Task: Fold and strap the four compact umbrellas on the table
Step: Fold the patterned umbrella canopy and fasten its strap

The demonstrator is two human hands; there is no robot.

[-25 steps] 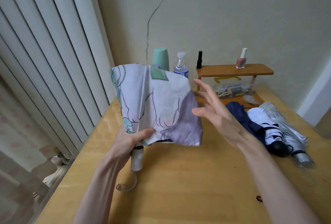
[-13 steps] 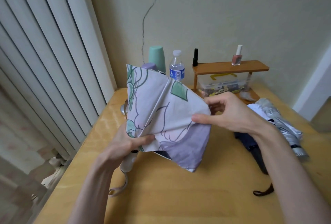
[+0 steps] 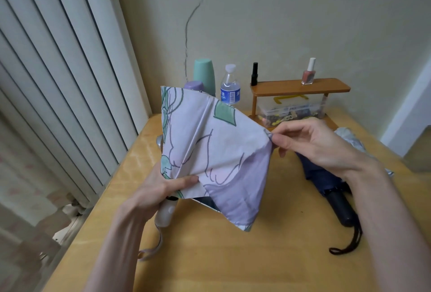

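So, the wooden surface (image 3: 210, 259) carries a navy umbrella (image 3: 324, 175) and a silver umbrella (image 3: 349, 137) at right, both loose afaict. The floral umbrella (image 3: 217, 149) is held above the surface's middle, canopy slack. Left hand (image 3: 158, 195) grips it just above the handle, thumb pressing a pleat. Right hand (image 3: 312, 142) pinches a rib tip (image 3: 270, 135) at the fabric's edge. Imo: pull each panel taut, lay pleats one way w/ the thumb trapping them, then wrap.

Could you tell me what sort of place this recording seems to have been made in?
Probably a room in a home: a wooden table against a cracked wall, vertical blinds beside it, and a small shelf holding nail polish.
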